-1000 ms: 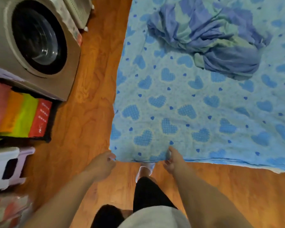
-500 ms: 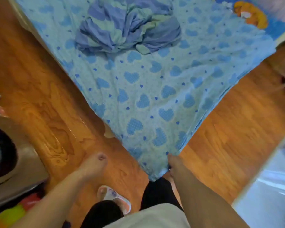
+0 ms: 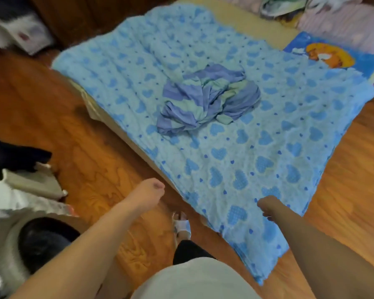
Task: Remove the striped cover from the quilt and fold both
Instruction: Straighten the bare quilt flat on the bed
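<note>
The light blue quilt (image 3: 235, 160) with darker heart prints lies spread out flat, partly on a mat and partly on the wooden floor. The striped cover (image 3: 207, 100), blue and pale green, sits crumpled in a heap on the quilt's middle. My right hand (image 3: 268, 207) hovers over the quilt's near part with its fingers curled. Whether it pinches the fabric is hidden. My left hand (image 3: 147, 193) is a closed fist over the bare floor, left of the quilt's edge, holding nothing.
A washing machine (image 3: 30, 240) stands at the lower left, with bags and boxes (image 3: 30, 182) beside it. Pillows and a cartoon-print cloth (image 3: 330, 55) lie beyond the quilt's far right corner. My slippered foot (image 3: 181, 225) stands on the wooden floor (image 3: 63, 126) near the quilt's edge.
My view has swung right along the quilt. The near corner that my right hand held now lies on the floor below it. My left hand stays off the quilt.
</note>
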